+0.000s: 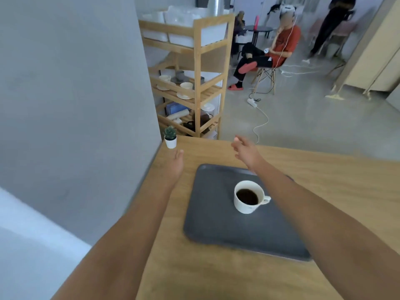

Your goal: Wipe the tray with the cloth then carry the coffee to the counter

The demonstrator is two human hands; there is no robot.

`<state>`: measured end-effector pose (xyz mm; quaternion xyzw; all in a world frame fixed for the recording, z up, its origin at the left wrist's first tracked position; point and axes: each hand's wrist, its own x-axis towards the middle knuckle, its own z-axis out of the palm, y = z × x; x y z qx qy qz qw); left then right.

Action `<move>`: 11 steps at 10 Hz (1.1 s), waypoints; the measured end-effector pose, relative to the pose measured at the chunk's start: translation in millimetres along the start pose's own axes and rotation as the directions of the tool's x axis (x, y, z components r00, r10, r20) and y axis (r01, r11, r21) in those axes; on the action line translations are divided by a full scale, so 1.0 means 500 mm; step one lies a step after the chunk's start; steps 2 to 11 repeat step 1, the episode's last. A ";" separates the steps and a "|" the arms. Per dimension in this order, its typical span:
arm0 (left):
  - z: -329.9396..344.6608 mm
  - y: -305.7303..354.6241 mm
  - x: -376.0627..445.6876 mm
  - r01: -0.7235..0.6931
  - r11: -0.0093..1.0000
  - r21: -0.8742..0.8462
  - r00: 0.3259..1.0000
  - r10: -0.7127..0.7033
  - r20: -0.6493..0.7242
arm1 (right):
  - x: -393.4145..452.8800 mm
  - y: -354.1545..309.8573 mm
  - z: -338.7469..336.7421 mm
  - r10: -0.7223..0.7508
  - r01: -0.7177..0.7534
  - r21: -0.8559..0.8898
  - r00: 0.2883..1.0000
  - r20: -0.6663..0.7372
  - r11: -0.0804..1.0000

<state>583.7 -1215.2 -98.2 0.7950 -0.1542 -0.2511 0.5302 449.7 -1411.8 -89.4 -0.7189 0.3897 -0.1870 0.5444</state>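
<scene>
1. Two bare hands are extended over the far part of the desk [324, 180], beyond the tray [216, 224].
2. Bare desk surface is seen on all sides of the grey tray. The desk's left edge runs close to the grey wall [75, 83]; its far edge borders open floor [303, 126].
3. Just past the far left corner, a wooden shelf unit [198, 83] is placed; a small potted plant [170, 137] is set on that corner.
4. The cup of coffee [249, 197] stands upright on the tray, right of its centre, handle pointing right.
5. The left hand [176, 163] is held flat, fingers straight and together, empty, near the plant but apart from it.
6. The right hand [246, 153] is spread, fingers apart, empty, above the tray's far edge; contact with the desk cannot be told.
</scene>
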 end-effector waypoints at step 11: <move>0.025 -0.043 -0.123 -0.051 0.970 0.239 0.988 0.083 -0.129 | -0.104 0.063 -0.102 -0.028 0.028 0.001 0.995 -0.100 1.000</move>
